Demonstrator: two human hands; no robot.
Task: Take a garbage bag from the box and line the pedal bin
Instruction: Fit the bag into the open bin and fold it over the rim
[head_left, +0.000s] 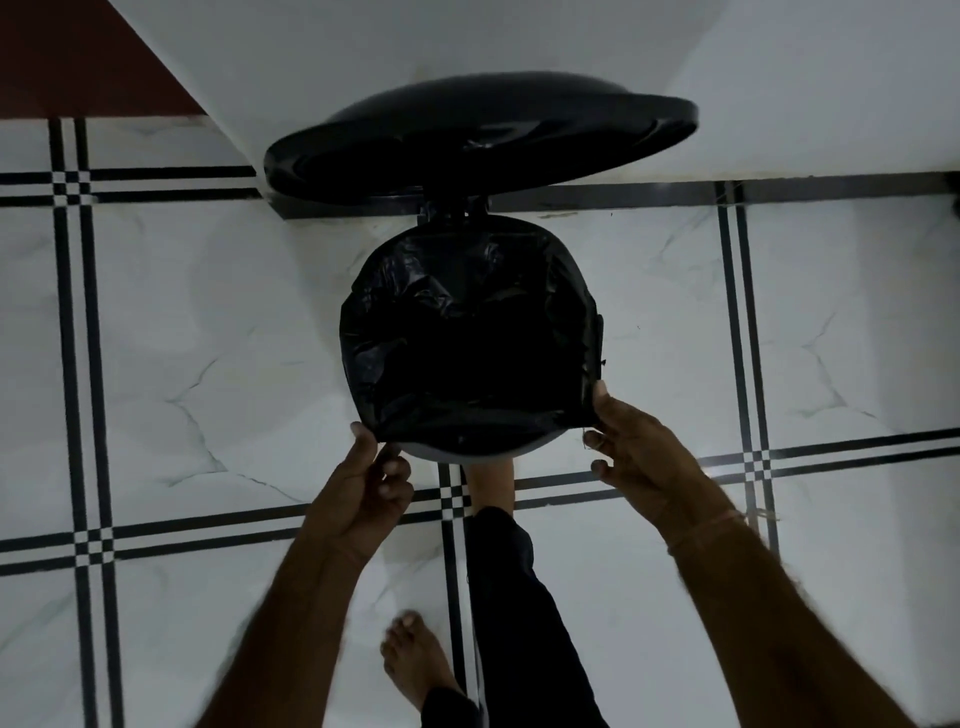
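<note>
A black garbage bag (467, 332) is spread over the mouth of the pedal bin, its far and side edges folded over the rim. A strip of the bin's grey near rim (467, 453) shows below the bag's near edge. The black lid (478, 137) stands raised behind the bin. My left hand (363, 493) pinches the bag's near-left corner. My right hand (644, 452) pinches the near-right corner. My right foot (491, 486) reaches under the bin's front, where the pedal is hidden. No bag box is in view.
The floor (197, 338) is white marble tile with black double lines. A white wall (779, 78) runs behind the bin, with a dark red surface (78, 57) at the top left. My left foot (415, 654) stands on the tile near the bottom.
</note>
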